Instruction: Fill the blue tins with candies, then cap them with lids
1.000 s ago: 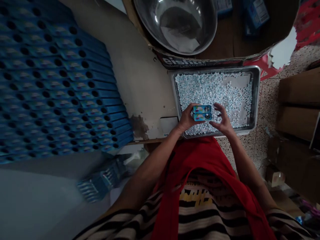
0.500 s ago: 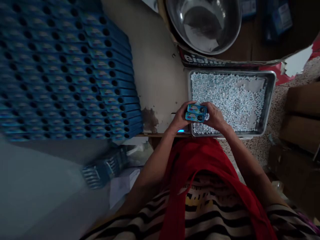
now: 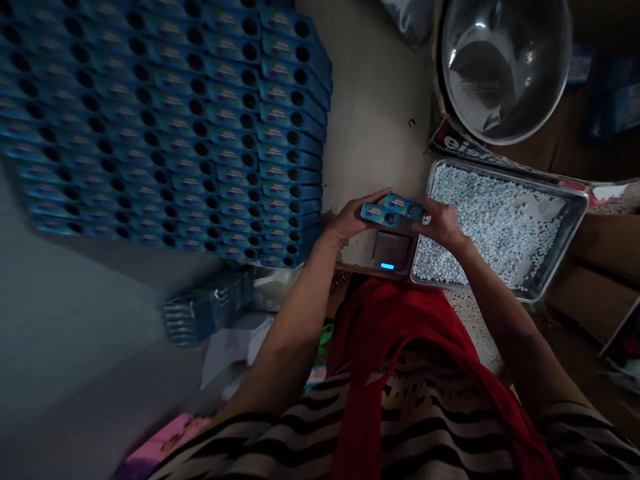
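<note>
Two small blue printed boxes are held side by side in front of me. My left hand (image 3: 350, 219) is closed around the left box (image 3: 379, 214). In my right hand (image 3: 441, 223) the fingers grip the right box (image 3: 404, 206), set slightly farther from me. Some small white bits show at its end by my right fingers. Just below the boxes lies a small digital scale (image 3: 390, 250) with a lit blue display. Right of it, under my right hand, a metal tray (image 3: 545, 283) holds a spread of small pale blue and white pellets (image 3: 480, 220).
Tight rows of similar blue boxes (image 3: 215, 140) with dark round windows cover the left of the table (image 3: 370, 120). A steel bowl (image 3: 505, 73) rests in an open carton at upper right. Brown cartons (image 3: 605, 247) stand at the right; wrapped blue packs (image 3: 205, 310) sit lower left.
The two boxes, stacked flush before, are now offset, one in each hand. My hands have shifted left relative to the tray, uncovering the scale. The view has turned and shifted left.
</note>
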A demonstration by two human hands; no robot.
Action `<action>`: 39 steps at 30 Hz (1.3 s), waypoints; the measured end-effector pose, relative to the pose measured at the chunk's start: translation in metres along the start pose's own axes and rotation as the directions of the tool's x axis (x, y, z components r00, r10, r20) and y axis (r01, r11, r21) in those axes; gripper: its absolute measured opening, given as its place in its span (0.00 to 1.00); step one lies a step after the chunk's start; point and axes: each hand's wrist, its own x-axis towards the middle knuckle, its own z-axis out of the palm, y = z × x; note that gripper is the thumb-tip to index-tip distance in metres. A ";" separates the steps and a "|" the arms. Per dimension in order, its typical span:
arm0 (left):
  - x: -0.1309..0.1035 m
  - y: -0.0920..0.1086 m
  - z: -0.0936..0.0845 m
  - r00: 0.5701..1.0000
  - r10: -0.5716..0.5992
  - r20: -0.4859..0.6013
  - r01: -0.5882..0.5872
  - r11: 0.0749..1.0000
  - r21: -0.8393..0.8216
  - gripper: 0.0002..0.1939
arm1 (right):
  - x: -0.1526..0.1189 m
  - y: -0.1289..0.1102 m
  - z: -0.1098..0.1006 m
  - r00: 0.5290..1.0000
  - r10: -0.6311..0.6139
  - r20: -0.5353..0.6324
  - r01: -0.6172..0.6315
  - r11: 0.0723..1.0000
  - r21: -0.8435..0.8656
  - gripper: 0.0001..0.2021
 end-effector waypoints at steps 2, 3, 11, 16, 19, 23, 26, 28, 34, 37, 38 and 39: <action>-0.004 -0.010 -0.013 0.988 0.026 -0.153 -0.024 1.000 0.012 0.42 | -0.006 -0.006 0.009 0.993 0.079 -0.084 -0.082 0.996 -0.027 0.29; -0.006 -0.016 -0.017 0.965 0.038 -0.259 -0.036 0.999 0.011 0.38 | -0.014 -0.008 0.013 0.990 0.100 -0.102 -0.103 0.994 -0.024 0.28; -0.007 -0.044 -0.003 0.850 -0.014 -0.526 -0.063 0.990 -0.127 0.37 | -0.083 -0.029 0.066 0.979 -0.031 0.203 0.030 1.000 0.007 0.28; 0.018 -0.043 0.013 0.875 0.003 -0.485 -0.103 0.978 -0.180 0.38 | -0.099 -0.030 0.076 0.979 -0.049 0.199 0.046 0.999 0.018 0.30; 0.031 -0.038 0.020 0.891 0.020 -0.453 -0.117 0.976 -0.186 0.41 | -0.110 -0.013 0.056 0.999 0.015 0.029 -0.017 0.998 0.056 0.31; 0.035 -0.026 0.024 0.903 0.088 -0.420 -0.151 0.981 -0.120 0.38 | -0.099 0.033 0.007 0.909 0.223 -0.353 -0.252 0.967 -0.039 0.23; 0.030 -0.018 0.024 0.923 0.144 -0.358 -0.175 0.983 -0.055 0.35 | -0.065 0.067 -0.020 0.874 0.286 -0.393 -0.392 0.893 -0.222 0.28; 0.027 -0.017 0.024 0.927 0.166 -0.337 -0.184 0.983 -0.024 0.35 | -0.042 0.081 -0.027 0.896 0.275 -0.349 -0.398 0.847 -0.352 0.30; 0.030 -0.043 0.017 0.896 0.074 -0.438 -0.108 0.993 -0.052 0.38 | -0.035 0.091 -0.012 0.923 0.262 -0.282 -0.361 0.842 -0.401 0.22; 0.034 -0.057 0.011 0.895 0.064 -0.441 -0.098 0.994 -0.057 0.39 | -0.054 0.099 -0.008 0.890 0.330 -0.314 -0.407 0.887 -0.220 0.21; 0.034 -0.060 0.009 0.901 0.071 -0.429 -0.101 0.994 -0.046 0.39 | -0.060 0.104 -0.008 0.869 0.357 -0.342 -0.410 0.907 -0.095 0.21; 0.033 -0.062 0.007 0.907 0.081 -0.413 -0.104 0.994 -0.036 0.39 | -0.066 0.109 -0.008 0.843 0.394 -0.367 -0.399 0.915 0.066 0.22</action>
